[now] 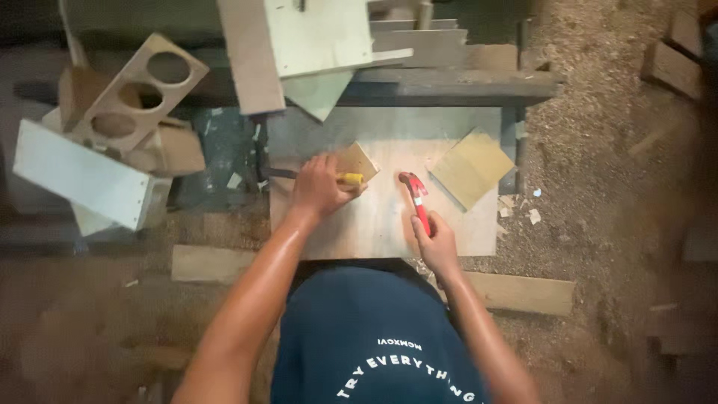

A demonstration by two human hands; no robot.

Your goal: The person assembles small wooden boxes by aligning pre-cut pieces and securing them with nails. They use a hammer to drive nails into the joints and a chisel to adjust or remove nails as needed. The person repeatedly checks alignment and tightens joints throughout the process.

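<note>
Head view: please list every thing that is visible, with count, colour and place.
plywood board: one, pale, centre
small wood piece: one, tan, under left hand
square wood piece: one, yellowish, board's right part
yellow-handled tool: one, in left hand
hammer: one, red, in right hand
panel with round holes: one, tan, upper left
plank: one, pale, on the floor at right
sawdust: brown, right floor
left hand: one
right hand: one

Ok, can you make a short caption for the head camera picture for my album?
Left hand holds a yellow-handled tool on a plywood board; right hand holds a red hammer.
</note>
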